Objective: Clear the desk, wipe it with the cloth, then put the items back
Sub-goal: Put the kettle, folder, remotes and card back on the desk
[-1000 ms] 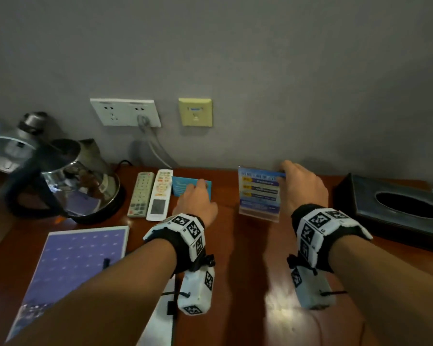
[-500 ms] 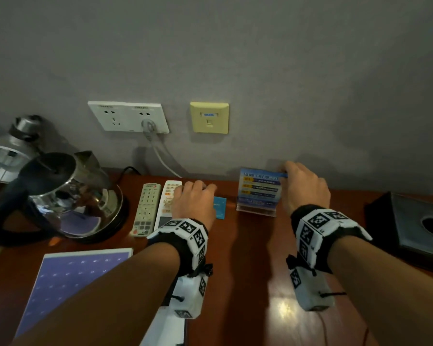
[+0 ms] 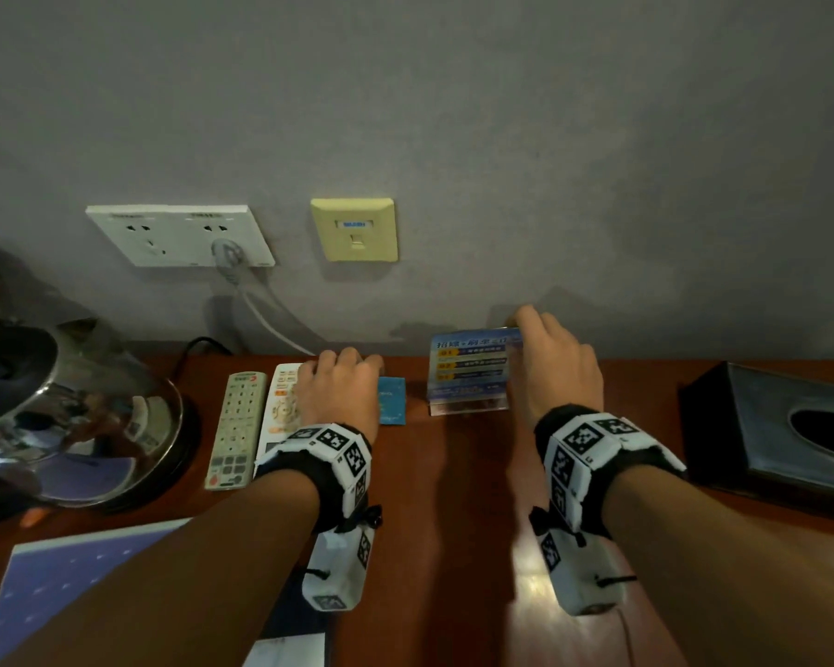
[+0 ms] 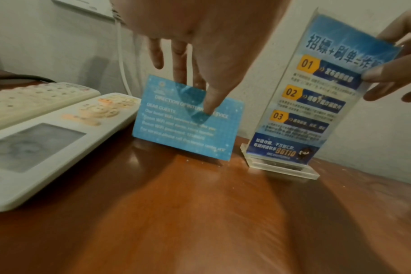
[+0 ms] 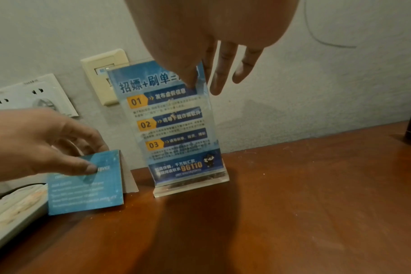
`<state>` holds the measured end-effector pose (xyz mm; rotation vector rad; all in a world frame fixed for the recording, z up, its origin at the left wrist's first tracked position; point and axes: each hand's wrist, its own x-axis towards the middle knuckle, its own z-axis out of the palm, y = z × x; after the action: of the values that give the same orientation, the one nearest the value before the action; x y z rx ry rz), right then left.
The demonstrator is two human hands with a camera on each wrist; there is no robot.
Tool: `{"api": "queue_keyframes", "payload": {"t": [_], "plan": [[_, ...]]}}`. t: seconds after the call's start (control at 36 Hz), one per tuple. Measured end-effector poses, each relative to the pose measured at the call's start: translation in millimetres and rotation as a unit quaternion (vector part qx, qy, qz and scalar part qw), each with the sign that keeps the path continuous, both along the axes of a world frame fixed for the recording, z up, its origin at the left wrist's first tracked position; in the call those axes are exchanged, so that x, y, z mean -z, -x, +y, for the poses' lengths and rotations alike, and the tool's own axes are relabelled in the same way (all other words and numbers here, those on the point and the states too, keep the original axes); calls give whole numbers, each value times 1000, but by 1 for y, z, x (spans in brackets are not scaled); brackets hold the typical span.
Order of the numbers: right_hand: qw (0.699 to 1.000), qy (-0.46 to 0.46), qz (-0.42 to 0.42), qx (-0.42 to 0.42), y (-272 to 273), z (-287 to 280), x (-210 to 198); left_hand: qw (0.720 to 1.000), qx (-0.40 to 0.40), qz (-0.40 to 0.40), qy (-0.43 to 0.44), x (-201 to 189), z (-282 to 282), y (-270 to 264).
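Desk [image 3: 453,498] mid-task: left hand [image 3: 338,392] pinching blue tent card [image 4: 188,120] just right of remotes [image 3: 237,426], right hand [image 3: 554,373] pinching top of acrylic sign [image 5: 176,129], both items standing at far edge; no cloth visible, clearing or putting back unclear.

a white double socket plate [image 3: 164,233] is mounted on the grey wall [image 3: 550,137], with a plug [image 3: 226,252] seated in its right outlet. a yellowed network plate [image 3: 354,229] is fixed just beside it.

We see a blue card [image 4: 176,133] propped tilted beside two pale remotes [image 3: 236,426] and, just right, an upright clear-based blue sign [image 5: 176,133], all on the brown tabletop [image 3: 453,498].
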<state>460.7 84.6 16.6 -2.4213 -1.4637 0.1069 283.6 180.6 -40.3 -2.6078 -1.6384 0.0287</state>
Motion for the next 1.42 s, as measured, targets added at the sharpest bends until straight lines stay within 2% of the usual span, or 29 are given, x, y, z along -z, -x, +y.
{"api": "queue_keyframes", "payload": {"t": [0.58, 0.78, 0.97, 1.03, 1.17, 1.42], "plan": [[1000, -14, 20, 0, 1, 2, 6, 999, -16, -19, 23, 7, 2, -2], [998, 10, 42, 38, -3, -10, 1, 998, 1, -63, 20, -2, -10, -8], [994, 50, 7, 95, -19, -43, -2, 996, 17, -79, 22, -20, -50, -22], [993, 61, 1, 97, -27, -57, -2, 996, 38, -74, 39, -24, -64, -29], [987, 102, -17, 121, -53, -95, -6, 985, 55, -67, 152, -28, -98, -59], [979, 136, -16, 154, -135, -163, -2, 969, 149, -127, 148, -32, -152, -155]]}}
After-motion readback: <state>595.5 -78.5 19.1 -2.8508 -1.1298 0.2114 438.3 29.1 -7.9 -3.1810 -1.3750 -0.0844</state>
